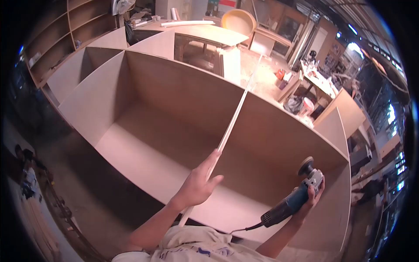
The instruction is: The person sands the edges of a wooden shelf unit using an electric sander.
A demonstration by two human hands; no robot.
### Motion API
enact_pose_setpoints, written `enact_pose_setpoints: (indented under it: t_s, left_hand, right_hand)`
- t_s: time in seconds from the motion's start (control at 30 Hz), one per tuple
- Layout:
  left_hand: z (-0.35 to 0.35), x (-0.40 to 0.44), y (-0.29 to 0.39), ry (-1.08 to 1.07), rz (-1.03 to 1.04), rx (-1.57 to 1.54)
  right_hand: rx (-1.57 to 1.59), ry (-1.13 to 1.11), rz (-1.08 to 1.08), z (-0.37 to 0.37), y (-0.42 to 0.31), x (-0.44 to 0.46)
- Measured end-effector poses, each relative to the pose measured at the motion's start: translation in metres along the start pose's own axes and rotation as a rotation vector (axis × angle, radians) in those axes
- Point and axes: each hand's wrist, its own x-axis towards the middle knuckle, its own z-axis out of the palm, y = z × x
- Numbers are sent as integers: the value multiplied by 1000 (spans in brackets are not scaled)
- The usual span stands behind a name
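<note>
My left hand (197, 185) is closed around a long, thin wooden strip (238, 109), its thumb sticking out to the right. The strip slants from beside my body across a large plywood cabinet (174, 118) and past its far edge. In my right hand (315, 196) is an angle grinder (290, 203) with a dark body and grey head. A round disc (306, 166) on the grinder points up and away from me, touching nothing. Its cord trails left from the rear end. The cabinet's open compartment lies below both hands.
Beyond the cabinet stand a workbench (196, 31) and a round yellowish piece (238, 22). A cluttered table (321, 81) and a white bucket (307, 105) are at the right. Wooden shelving (70, 30) rises at the far left.
</note>
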Motion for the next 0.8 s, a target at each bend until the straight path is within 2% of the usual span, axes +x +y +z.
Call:
enact_pose_setpoints:
  t_s: [0.07,0.13,0.27,0.37,0.4,0.53,0.63,0.67,0.8]
  left_hand:
    - [-14,-19,10,-36,-21,-145]
    - [-26,-43,21,-4,-101,-513]
    - [-66,-116,5,-129,-112,-608]
    - [-108,-169,-10,-281,-136,-493]
    - [-120,-185,-21,-314,-86,-462]
    - [-182,-237,-41,-414,-197,-407]
    - [-215,-260,-48,-417,-277,-428]
    - [-221,-267,-45,-395,-233,-420]
    - [-232,-281,-48,-399,-118,-469]
  right_hand:
    - [-18,30,20,-4,-12,-25]
    - [-30,27,7,-4,-28,-48]
    - [-15,151,-111,0,-60,-99]
    - [71,255,-148,11,-71,-146]
    - [114,252,-154,14,-72,-161]
    - [265,196,-93,26,-83,-199]
    - [207,156,-134,26,-90,-217]
    - [186,53,-118,28,-97,-227]
    - [119,43,-146,38,-115,-254]
